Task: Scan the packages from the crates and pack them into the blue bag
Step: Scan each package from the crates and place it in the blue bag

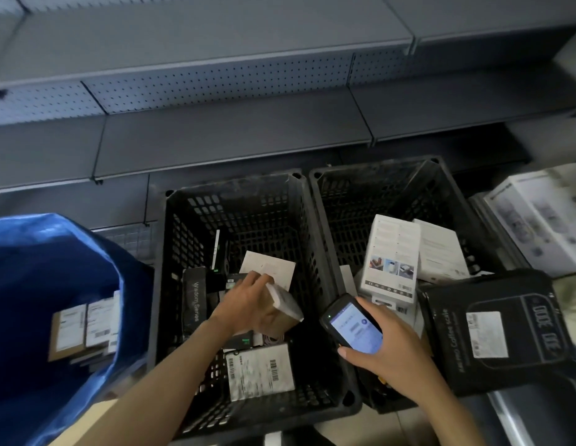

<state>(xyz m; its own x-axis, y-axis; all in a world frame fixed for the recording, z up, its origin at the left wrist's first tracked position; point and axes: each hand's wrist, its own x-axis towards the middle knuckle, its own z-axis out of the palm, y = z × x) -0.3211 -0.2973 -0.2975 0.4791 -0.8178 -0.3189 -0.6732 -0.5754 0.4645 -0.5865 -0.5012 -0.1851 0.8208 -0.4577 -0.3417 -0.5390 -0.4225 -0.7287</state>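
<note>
Left hand (248,304) is gripping the small brown box (285,305) in the middle of the left crate (232,181), right hand (388,347) holds the scanner (351,323) just beside it, so I'd lift it clear, tilt its label at the scanner, then straight into the blue bag (55,259).

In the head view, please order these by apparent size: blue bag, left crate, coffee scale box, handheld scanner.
1. left crate and blue bag: they look alike, and the frame edge cuts the bag, so I do not rank them.
2. coffee scale box
3. handheld scanner
</note>
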